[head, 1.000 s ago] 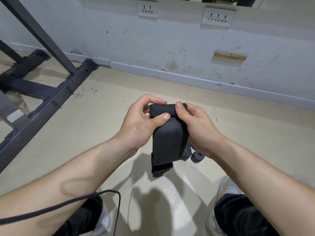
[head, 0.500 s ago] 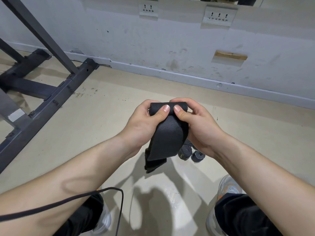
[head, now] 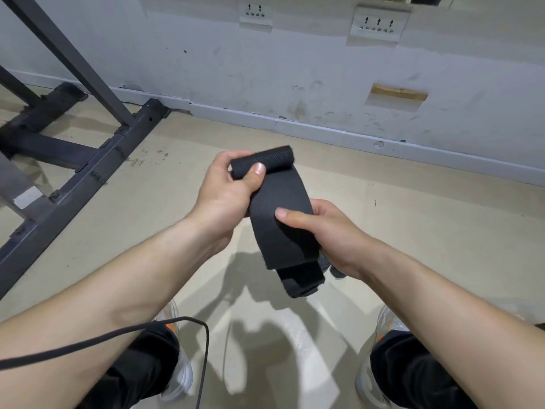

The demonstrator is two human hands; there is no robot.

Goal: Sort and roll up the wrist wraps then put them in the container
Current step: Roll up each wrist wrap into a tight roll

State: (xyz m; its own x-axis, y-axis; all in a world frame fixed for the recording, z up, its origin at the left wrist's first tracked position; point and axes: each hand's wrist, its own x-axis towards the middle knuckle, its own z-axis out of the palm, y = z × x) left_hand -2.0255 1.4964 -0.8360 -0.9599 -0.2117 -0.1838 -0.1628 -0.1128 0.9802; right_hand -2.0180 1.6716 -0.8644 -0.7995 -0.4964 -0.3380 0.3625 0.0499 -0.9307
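- The wrist wrap [head: 280, 208], a broad black woven strap, is held in the air between both hands, above the floor [head: 427, 231] and in front of the person's knees.
- Its top end is wound into a short roll [head: 261, 161] lying crosswise; the rest runs down and slightly to the right as a flat band.
- The left hand [head: 227, 190] grips the roll: the thumb presses on its front and the fingers curl round behind it.
- The right hand [head: 333, 234] pinches the flat band lower down, with the thumb lying across its face and the fingers beneath it.
- Below the right hand the loose tail [head: 300, 278] hangs free, ending in a doubled, darker patch.
- Just behind the tail and the right wrist, small dark things [head: 337, 273] lie on the floor; they are too hidden to tell what they are.
- A dark metal frame [head: 88, 160] stands on the floor at the left, reaching to the wall [head: 295, 69].
- 2 socket plates [head: 256, 13] are mounted high on the wall.
- A thin black cable [head: 118, 339] crosses the left forearm and loops down.
- 2 grey shoes [head: 180, 376] with orange marks and black trouser legs [head: 413, 376] show at the bottom.
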